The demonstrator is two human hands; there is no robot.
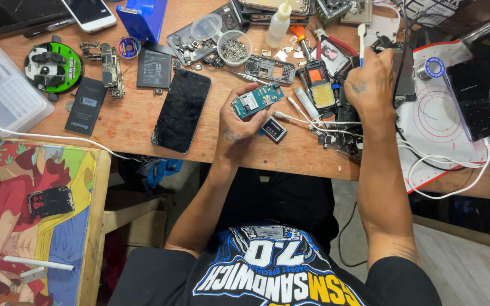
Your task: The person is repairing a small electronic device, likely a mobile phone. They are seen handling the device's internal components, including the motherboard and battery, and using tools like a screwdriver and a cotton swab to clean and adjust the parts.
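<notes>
One circuit board (257, 100) is pinched in the left hand (239, 122) at frame centre; a white-handled tool (362, 42) is gripped in the closed right hand (370, 85), upper right.

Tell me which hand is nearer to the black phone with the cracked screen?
Left. The left hand, holding a small green circuit board, is just beside the cracked black phone. The right hand is far across the bench.

A phone repair bench, from what I see.
Across the wooden table (131, 122) lie a cracked phone (181, 109), bare circuit boards (109, 62), a screw cup (234, 48) (full) and batteries (86, 105).
</notes>
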